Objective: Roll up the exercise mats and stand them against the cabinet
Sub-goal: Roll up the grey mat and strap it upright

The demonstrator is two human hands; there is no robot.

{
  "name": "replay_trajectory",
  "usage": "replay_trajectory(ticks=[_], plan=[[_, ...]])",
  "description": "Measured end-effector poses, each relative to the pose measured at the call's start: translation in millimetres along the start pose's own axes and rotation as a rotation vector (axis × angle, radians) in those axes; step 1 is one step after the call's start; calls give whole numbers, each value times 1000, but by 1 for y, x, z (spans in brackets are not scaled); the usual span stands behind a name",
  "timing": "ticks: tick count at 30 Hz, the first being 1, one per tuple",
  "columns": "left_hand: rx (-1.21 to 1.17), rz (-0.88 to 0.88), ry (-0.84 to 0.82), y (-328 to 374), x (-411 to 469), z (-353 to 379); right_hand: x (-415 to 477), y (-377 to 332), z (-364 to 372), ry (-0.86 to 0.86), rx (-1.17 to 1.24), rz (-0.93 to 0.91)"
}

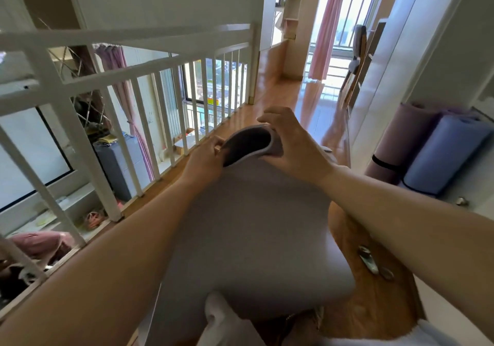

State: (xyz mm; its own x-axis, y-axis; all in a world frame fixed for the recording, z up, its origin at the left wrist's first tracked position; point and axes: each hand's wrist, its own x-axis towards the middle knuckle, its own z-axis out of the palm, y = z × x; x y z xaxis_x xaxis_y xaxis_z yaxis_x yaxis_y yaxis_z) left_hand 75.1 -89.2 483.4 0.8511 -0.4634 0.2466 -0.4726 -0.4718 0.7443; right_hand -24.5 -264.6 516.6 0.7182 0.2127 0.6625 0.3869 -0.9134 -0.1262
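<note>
Both hands, left (204,158) and right (291,142), grip the grey mat's (254,225) curled far end between them.

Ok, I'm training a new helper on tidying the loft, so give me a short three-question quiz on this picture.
1. True or false: the grey mat is already fully rolled.
2. How many rolled mats stand by the white cabinet? A) one B) two C) four
3. Fill in: the left hand and right hand both grip the grey mat at its ___ end (near or far).

Key
1. False: only its far edge is curled over.
2. B: the purple mat and the blue mat.
3. far
</note>
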Motion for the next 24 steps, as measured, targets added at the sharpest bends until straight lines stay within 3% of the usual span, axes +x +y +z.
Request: replay_trajectory(ticks=[7, 12, 15, 20, 24], plan=[[-210, 83, 23, 22, -30, -23, -33, 31, -19, -176, 23, 304], [-295, 28, 25, 18, -36, -22, -35, 35, -35, -422, -156, 515], [-374, -25, 36, 15, -28, -22, -12, 30, -40, -314, -260, 481], [-862, -188, 51, 32, -2, -42, 38, 21, -43, -26, -546, 214], [-1045, -284, 108, 50, 0, -60, 59, 9, -50, 109, -671, 147]])
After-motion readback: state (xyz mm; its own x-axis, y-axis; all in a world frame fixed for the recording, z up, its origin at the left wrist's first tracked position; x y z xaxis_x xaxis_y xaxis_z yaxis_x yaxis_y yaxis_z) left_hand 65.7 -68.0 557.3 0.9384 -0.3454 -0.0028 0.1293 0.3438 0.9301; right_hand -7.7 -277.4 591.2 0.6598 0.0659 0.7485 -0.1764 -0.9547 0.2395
